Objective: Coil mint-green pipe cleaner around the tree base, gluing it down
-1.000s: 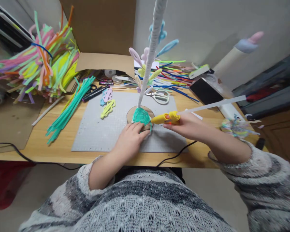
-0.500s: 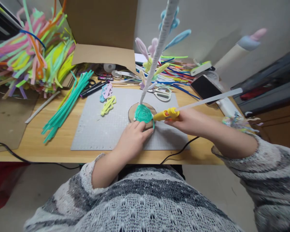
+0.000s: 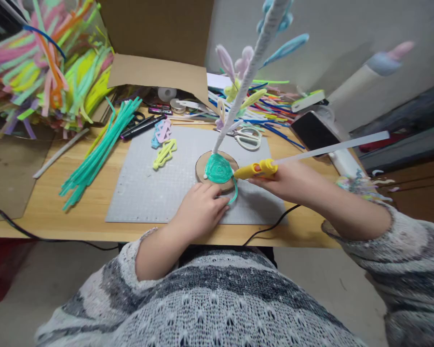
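My right hand point(image 3: 284, 180) is wrapped round a yellow glue gun point(image 3: 256, 169) with a long glue stick out of its back. Its nozzle is at the right edge of a green coiled patch point(image 3: 218, 168) on a round wooden slice point(image 3: 201, 166). My left hand point(image 3: 201, 207) is at the front edge of the slice, fingers together, pinching the loose green pipe cleaner end point(image 3: 235, 192) that curves off the coil. A white wrapped stem point(image 3: 243, 89) with pastel loops and flowers rises from the slice, leaning right.
A grey cutting mat point(image 3: 137, 193) lies under the slice. Green pipe cleaners point(image 3: 101, 154) and a big colourful bundle point(image 3: 47, 62) are at left. Scissors point(image 3: 249, 138), a phone point(image 3: 313, 132) and loose pipe cleaners lie behind. A black cable point(image 3: 271, 225) crosses the front edge.
My left hand has drawn back a little from the coil, and the green end now bows out in a wider curve. The glue gun stays at the coil's right edge. The view has shifted slightly.
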The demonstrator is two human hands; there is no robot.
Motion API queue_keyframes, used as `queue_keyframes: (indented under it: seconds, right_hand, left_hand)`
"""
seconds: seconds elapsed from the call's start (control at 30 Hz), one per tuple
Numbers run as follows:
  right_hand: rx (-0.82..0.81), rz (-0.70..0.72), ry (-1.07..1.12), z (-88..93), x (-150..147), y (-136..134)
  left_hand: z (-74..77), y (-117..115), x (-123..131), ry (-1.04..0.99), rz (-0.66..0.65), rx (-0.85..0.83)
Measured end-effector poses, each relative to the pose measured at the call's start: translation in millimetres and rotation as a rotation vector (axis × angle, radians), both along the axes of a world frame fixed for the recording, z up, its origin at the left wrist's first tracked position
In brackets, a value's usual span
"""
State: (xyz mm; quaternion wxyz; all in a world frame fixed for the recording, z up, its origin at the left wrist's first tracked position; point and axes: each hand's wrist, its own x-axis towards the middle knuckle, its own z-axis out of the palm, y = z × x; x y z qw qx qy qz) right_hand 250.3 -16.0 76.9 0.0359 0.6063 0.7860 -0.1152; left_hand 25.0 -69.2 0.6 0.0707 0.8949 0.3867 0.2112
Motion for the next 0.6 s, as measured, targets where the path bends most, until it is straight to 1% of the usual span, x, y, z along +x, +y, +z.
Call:
queue_keyframes:
  seconds: [0.1,0.23,0.43,0.6]
  right_hand:
    - [-0.022,0.031,-0.017,4.9,-0.8,-1.3]
    - [-0.071,0.033,-0.069,8.5,-2.1,-2.1]
    - [-0.09,0.006,-0.078,6.9,-3.0,-5.0]
    - [-0.087,0.038,-0.031,4.6,-4.9,-8.0]
  left_hand:
    - [2.4,-1.2,-1.2,0.017,-0.005,-0.009]
    - [2.6,-0.6,-2.3,0.045,0.015,-0.022]
    - [1.0,0.2,-3.1,0.11,0.033,-0.074]
    - [0.4,-0.2,-2.7,0.113,0.041,-0.07]
